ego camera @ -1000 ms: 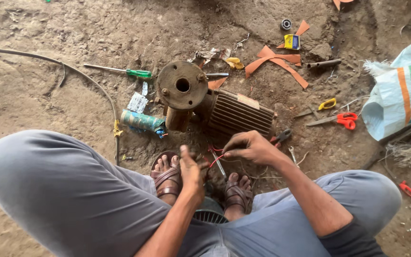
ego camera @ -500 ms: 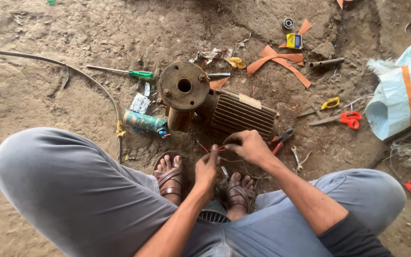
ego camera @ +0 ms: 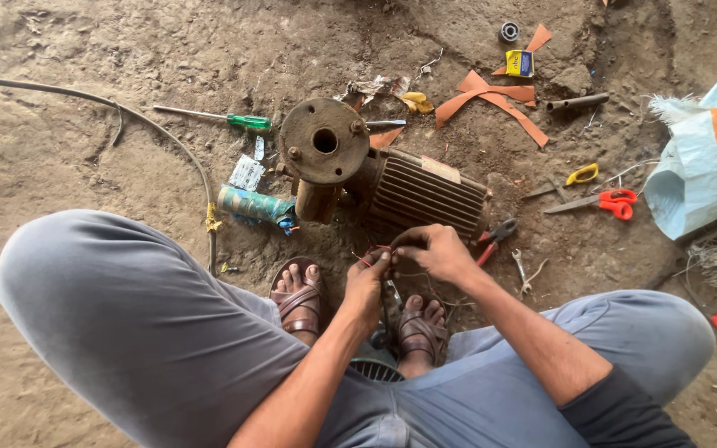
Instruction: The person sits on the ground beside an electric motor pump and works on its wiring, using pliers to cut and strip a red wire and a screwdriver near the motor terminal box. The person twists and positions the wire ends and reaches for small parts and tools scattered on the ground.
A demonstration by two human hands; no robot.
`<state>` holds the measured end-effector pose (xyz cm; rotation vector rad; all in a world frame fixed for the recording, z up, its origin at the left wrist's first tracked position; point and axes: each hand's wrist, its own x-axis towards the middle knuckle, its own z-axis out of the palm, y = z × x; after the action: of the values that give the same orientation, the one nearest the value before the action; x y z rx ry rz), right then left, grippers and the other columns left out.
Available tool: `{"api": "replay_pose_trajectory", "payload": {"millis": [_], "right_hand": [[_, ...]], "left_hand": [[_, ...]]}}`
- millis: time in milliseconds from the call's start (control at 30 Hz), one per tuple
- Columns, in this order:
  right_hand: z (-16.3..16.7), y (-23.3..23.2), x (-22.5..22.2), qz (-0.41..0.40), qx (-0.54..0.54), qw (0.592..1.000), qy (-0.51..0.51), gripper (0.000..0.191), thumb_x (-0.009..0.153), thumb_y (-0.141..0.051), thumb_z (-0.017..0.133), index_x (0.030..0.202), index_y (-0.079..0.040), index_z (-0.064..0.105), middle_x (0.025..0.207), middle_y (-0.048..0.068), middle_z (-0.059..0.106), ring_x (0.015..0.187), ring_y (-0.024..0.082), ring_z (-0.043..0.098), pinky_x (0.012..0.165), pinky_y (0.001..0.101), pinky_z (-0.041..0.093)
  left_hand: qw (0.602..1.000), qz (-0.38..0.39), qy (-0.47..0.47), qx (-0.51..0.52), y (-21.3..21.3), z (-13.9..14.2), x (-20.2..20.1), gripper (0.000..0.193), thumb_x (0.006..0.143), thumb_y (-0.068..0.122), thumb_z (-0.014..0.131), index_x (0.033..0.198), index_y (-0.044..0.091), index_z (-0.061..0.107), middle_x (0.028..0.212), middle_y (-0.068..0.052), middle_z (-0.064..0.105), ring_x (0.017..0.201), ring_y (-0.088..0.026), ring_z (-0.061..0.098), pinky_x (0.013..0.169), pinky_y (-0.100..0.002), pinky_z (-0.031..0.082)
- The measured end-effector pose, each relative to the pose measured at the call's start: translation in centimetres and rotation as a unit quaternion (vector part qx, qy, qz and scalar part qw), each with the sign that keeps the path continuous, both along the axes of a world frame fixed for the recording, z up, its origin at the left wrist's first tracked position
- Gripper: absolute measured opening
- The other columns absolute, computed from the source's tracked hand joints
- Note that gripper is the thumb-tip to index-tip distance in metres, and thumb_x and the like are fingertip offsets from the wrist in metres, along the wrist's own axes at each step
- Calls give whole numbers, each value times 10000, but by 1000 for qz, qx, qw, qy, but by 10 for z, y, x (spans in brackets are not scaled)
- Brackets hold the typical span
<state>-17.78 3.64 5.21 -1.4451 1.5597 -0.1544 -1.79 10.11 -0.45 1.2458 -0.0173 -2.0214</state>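
Observation:
I squat on bare dirt with a rusty pump motor [ego camera: 425, 195] lying in front of my sandalled feet; its round flange [ego camera: 324, 141] faces up. My left hand [ego camera: 368, 280] and my right hand [ego camera: 435, 250] meet just below the ribbed motor body. Both pinch a thin reddish wire [ego camera: 373, 250] between their fingertips. The wire is small and partly hidden by the fingers. Red-handled pliers [ego camera: 491, 239] lie right of my right hand.
A green-handled screwdriver [ego camera: 219, 119], a teal tape-wrapped roll [ego camera: 251, 205] and a long hose [ego camera: 159, 137] lie left. Orange strips [ego camera: 491, 99], a yellow box [ego camera: 519, 63], red scissors [ego camera: 599, 202] and a woven sack [ego camera: 711, 158] lie right. A fan grille [ego camera: 379, 369] sits between my feet.
My left hand rose from beside my left foot up to my right hand, and the two now meet on the wire. The view shifted slightly.

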Motion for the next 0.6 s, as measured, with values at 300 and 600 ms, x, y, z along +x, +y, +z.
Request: {"api": "replay_pose_trajectory", "payload": {"millis": [300, 600], "right_hand": [[-4, 0, -1, -67, 52, 994, -74, 204, 893, -146, 745, 1065, -45, 790, 905, 55, 818, 814, 91, 733, 774, 266, 595], [-20, 4, -6, -97, 62, 988, -100, 198, 887, -109, 741, 1056, -7, 744, 847, 40, 771, 725, 92, 694, 681, 265, 591]], "left_hand": [[1000, 27, 1, 5, -5, 2, -2, 154, 974, 237, 682, 990, 90, 728, 823, 16, 687, 730, -94, 605, 644, -259, 482], [998, 31, 42, -21, -5, -4, -2, 174, 961, 240, 682, 941, 71, 719, 803, -1, 692, 725, -110, 626, 673, -282, 528]]}}
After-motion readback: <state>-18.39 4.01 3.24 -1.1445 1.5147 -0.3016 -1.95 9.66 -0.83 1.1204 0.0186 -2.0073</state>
